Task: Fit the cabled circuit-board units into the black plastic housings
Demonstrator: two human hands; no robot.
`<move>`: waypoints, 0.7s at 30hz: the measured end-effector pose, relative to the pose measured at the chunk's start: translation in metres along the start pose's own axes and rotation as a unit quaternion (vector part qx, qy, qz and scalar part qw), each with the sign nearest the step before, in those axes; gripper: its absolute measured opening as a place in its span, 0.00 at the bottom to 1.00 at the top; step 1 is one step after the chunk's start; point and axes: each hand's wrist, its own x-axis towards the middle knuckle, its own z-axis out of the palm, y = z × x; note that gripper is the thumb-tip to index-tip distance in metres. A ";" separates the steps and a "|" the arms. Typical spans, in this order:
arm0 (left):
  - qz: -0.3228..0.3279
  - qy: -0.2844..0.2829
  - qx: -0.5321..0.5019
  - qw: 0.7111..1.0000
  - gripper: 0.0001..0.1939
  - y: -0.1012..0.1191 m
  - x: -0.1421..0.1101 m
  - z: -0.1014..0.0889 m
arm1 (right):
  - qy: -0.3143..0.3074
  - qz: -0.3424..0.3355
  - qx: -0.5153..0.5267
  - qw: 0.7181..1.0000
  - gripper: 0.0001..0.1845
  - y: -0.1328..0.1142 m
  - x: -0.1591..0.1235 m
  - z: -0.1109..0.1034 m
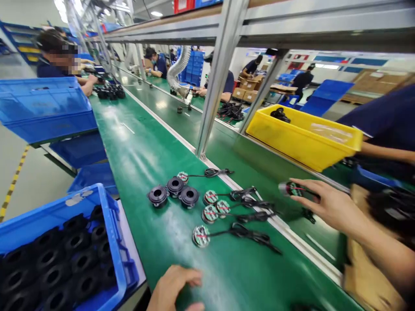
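Note:
My right hand [324,203] reaches out over the green belt [145,151] and is closed on a small round motor part [289,188] with a green and red board on its face and a wire trailing under my palm. My left hand [175,287] rests at the near edge of the belt with its fingers curled and nothing in it. Ahead of it lie several round board parts [210,212] with coiled black leads [249,203]. Three black ring housings [175,192] sit in a row to their left.
A blue bin [97,203] of black ring housings stands at my near left. More blue bins [45,108] sit further left. A yellow bin [301,138] stands beyond the metal divider and post [217,82]. Other people work along the line, one at far right.

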 end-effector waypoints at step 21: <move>-0.073 -0.120 -0.574 0.807 0.34 0.058 -0.033 0.065 | 0.077 -0.060 0.311 0.945 0.27 -0.244 -0.257 0.018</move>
